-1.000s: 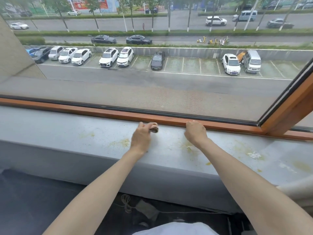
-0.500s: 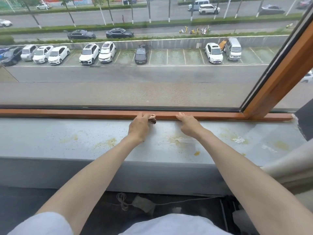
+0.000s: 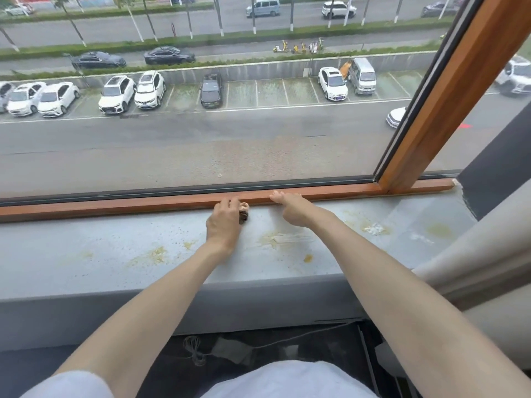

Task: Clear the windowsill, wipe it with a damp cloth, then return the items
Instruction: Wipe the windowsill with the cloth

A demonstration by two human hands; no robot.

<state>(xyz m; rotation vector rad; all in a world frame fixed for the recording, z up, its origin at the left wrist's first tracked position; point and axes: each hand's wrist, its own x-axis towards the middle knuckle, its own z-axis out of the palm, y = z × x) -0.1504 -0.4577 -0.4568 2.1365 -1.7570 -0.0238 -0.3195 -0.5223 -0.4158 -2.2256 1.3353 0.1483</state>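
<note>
Two bare forearms reach from the near edge across the windowsill (image 3: 86,254) to its far side.

Left hand (image 3: 225,222): back up, grip closed round a small brown object (image 3: 244,214). Only the object's right end shows past the fingers, so what it is cannot be told. The object is held at the far edge of the sill, just beside the wooden rail (image 3: 115,206) of the window frame, roughly mid-width of the view. Whether it rests on the sill cannot be told.

Right hand (image 3: 293,209): just right of the object, apart from the left hand. Grip wide, fingertips (image 3: 277,194) laid on the wooden rail, nothing seen in it.

Sill surface: grey, flat, dirty.
- Yellowish stains (image 3: 156,254) lie left of the left wrist, and a larger smeared one lies between the two forearms.
- Fine dark specks are scattered on the left half.
- An orange spot (image 3: 308,258) lies near the right forearm.
- A white crumbly patch (image 3: 373,228) lies to the right of the right arm, with a further yellow mark beyond it.

Frame: a slanted wooden mullion (image 3: 459,81) rises from the rail at far right. A pale curtain (image 3: 474,254) hangs at the right end of the sill.

Below the sill: a dark floor (image 3: 43,366) with a coiled cable (image 3: 195,350).

Through the glass: a road and a row of parked cars (image 3: 117,94).
</note>
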